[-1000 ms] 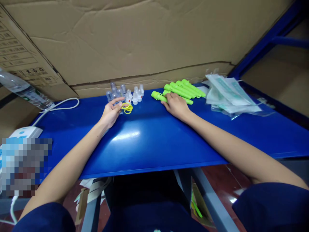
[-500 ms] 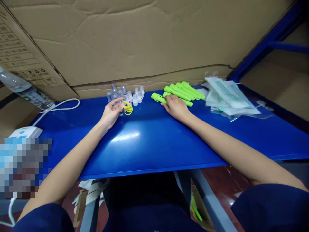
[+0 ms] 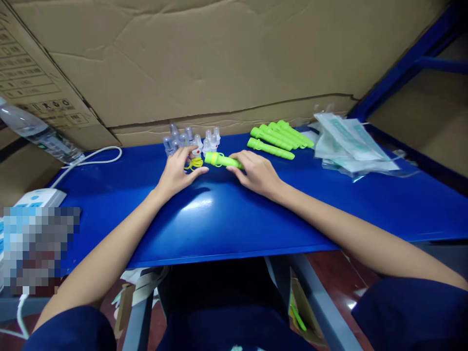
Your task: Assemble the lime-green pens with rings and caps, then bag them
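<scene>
My right hand (image 3: 256,173) is closed on a green plastic tube (image 3: 220,159), held low over the blue table (image 3: 226,209) near its middle. My left hand (image 3: 177,173) rests beside it with fingers curved over some yellow rubber bands (image 3: 193,164); whether it grips one is not visible. Just behind the left hand stand several small clear vials with white caps (image 3: 192,139). A row of more green tubes (image 3: 280,136) lies to the right at the back.
A stack of clear packets (image 3: 349,144) lies at the table's back right. A plastic bottle (image 3: 34,134), a white cable (image 3: 91,158) and a white device (image 3: 36,197) are at the left. Cardboard boxes (image 3: 219,63) wall the back. A blue shelf frame (image 3: 409,58) rises at the right.
My right hand took one green tube from the row and carried it left toward the middle. My left hand turned palm down over the yellow bands.
</scene>
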{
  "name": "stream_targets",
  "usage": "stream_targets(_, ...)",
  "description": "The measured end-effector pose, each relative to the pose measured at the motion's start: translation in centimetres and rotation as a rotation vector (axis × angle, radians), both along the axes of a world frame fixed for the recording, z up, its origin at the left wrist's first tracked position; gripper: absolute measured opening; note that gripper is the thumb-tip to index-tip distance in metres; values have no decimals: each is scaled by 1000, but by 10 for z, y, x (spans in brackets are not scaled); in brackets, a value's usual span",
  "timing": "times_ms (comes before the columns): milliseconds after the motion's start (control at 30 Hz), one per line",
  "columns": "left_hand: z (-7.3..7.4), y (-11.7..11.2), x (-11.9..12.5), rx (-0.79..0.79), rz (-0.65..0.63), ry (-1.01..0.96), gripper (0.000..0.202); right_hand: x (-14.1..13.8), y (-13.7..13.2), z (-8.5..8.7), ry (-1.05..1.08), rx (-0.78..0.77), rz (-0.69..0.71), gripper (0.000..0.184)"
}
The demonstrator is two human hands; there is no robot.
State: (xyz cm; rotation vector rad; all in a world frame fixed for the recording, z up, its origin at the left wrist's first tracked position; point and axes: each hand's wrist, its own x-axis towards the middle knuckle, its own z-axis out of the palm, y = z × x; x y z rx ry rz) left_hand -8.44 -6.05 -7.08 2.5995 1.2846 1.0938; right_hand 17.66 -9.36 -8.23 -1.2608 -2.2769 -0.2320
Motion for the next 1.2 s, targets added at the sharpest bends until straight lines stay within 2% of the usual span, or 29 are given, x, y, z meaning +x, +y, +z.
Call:
stream_targets(67,1,-6,7,23,-100,-20,61,-7,-8,1,-11,1,56,32)
stream_targets(167,2,-10,10,47,-183,-26,45,-10,-12,2,-31,8,101,29)
stream_targets(367,7,-6,3,2,-289,-30,41,-7,-8,2,-46,-11,135,30)
stream_targets(600,5,-6,3,-53,-338,-60,35,-1,-2,0,-45,27,160,31)
stream_targets(867,9,-8,4,-95,-348,-18,29,3,0,2,-66,9,162,32)
stream_targets(933,9,-9,5,-117,-311,-5,26,0,-6,5,-90,-11,143,34)
stream_targets(1067,3,-9,10,-183,-210,-102,38,-11,-20,11,-165,-50,32,42)
stream_targets(1133,-1,-8,12,-141,-173,-102,31,-17,-26,12,-182,-59,-6,44)
stream_targets(1200,-5,-5,14,-62,-144,-40,15,-22,-30,12,-166,-59,-31,45)
